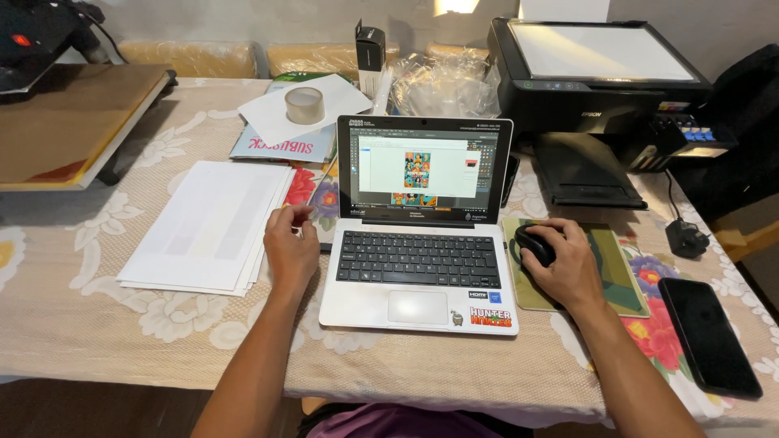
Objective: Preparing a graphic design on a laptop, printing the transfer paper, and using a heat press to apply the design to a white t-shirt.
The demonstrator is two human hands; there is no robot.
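A small white laptop (419, 276) with a black keyboard stands open in front of me, its screen showing an editing program with a colourful picture. My right hand (565, 266) rests on a black mouse (535, 243), which sits on a greenish mouse pad (621, 276) right of the laptop. My left hand (290, 247) lies loosely curled on the table just left of the keyboard, holding nothing, next to a stack of white paper sheets (211, 223).
A black printer (596, 73) stands at the back right. A black phone (708, 334) lies at the right edge. A tape roll (304, 104) sits on white paper behind the laptop, with crumpled clear plastic (446, 81) nearby. A heat press (69, 122) fills the back left.
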